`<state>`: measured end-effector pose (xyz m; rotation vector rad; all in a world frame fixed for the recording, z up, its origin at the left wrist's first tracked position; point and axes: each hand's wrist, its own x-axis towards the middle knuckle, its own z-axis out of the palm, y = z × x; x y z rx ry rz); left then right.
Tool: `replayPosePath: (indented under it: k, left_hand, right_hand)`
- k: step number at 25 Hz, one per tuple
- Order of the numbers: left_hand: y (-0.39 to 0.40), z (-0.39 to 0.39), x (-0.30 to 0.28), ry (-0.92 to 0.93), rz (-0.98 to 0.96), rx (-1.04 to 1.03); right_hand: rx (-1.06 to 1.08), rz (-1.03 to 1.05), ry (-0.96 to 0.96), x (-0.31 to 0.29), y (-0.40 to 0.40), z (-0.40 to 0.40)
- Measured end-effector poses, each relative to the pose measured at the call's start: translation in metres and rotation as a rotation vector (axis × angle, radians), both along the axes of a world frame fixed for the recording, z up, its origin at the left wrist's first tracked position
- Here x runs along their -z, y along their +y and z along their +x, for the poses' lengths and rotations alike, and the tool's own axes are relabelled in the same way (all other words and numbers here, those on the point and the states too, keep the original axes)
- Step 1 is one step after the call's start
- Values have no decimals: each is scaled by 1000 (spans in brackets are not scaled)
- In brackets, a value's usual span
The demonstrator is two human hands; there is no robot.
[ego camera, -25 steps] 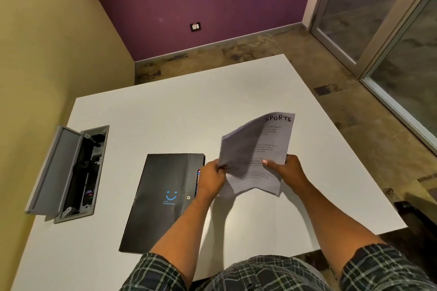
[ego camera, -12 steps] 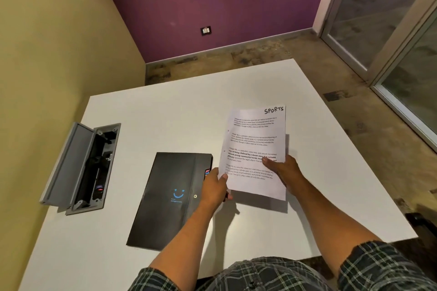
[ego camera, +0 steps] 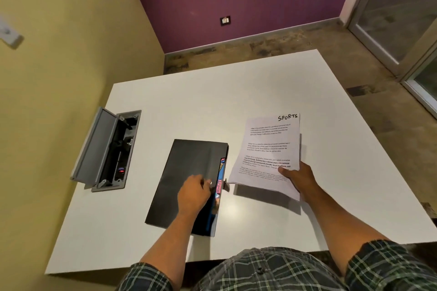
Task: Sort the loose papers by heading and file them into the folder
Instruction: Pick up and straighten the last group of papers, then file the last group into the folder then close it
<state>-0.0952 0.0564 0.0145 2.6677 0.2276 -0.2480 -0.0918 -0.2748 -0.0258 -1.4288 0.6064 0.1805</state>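
"SPORTS" atop the paper (ego camera: 269,149)

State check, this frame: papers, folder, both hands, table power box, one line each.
papers: stacked, SPORTS sheet on top, lifted off the table, held at the near right corner.
folder: black, lying flat on the table, cover down, coloured contents showing along its right edge.
right hand: grips the papers.
left hand: on the folder at its clasp; grip unclear.
power box: lid open.
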Motion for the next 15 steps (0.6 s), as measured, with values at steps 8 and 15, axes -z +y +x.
replayPosePath:
  k: [8, 15]
  left_hand:
    - [8, -35, 27, 330, 380, 108]
    - [5, -22, 22, 235, 390, 296]
  right_hand:
    - [-15, -31, 37, 15, 9, -15]
    - [-38, -92, 48, 18, 7, -24]
